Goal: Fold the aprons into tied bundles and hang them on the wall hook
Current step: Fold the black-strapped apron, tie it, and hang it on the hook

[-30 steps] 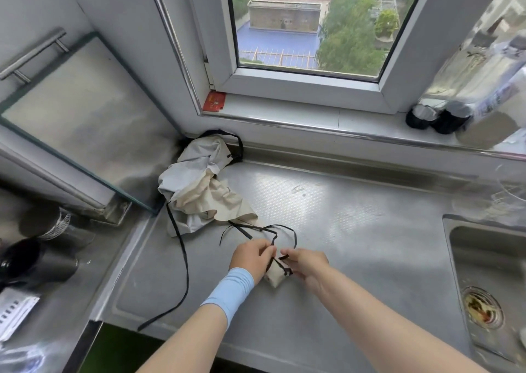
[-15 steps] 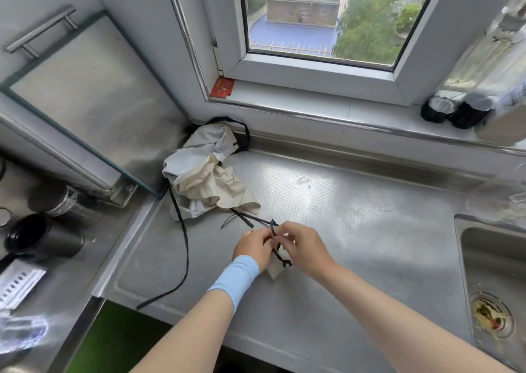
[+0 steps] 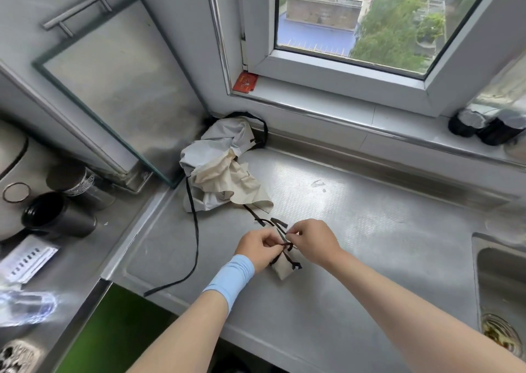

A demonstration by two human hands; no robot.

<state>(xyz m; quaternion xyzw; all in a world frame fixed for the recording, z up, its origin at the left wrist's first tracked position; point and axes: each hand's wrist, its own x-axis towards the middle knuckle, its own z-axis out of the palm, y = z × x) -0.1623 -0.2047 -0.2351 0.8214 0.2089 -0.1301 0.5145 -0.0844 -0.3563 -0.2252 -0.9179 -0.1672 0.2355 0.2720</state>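
My left hand (image 3: 257,246) and right hand (image 3: 311,241) each pinched the black tie (image 3: 286,244) of a small cream apron bundle (image 3: 281,271), fingers curled, the two hands close together above it. The bundle lay on the steel counter (image 3: 370,230), directly under my hands, with the tie crossed over its middle and short loose ends poking out near my fingers. A pale blue cuff (image 3: 232,273) covered my left wrist. Just beyond the bundle, in the corner below the window sill (image 3: 355,111), sat a crumpled heap of grey and cream aprons (image 3: 222,173). One long black strap (image 3: 195,239) trailed from it across the counter toward the front edge. A glass-edged panel (image 3: 113,102) stood to the left of the heap, with two dark cups (image 3: 57,220) on the lower surface beside it. A red packet (image 3: 244,81) lay at the sill's left corner, and a sink (image 3: 501,273) opened at the counter's right.
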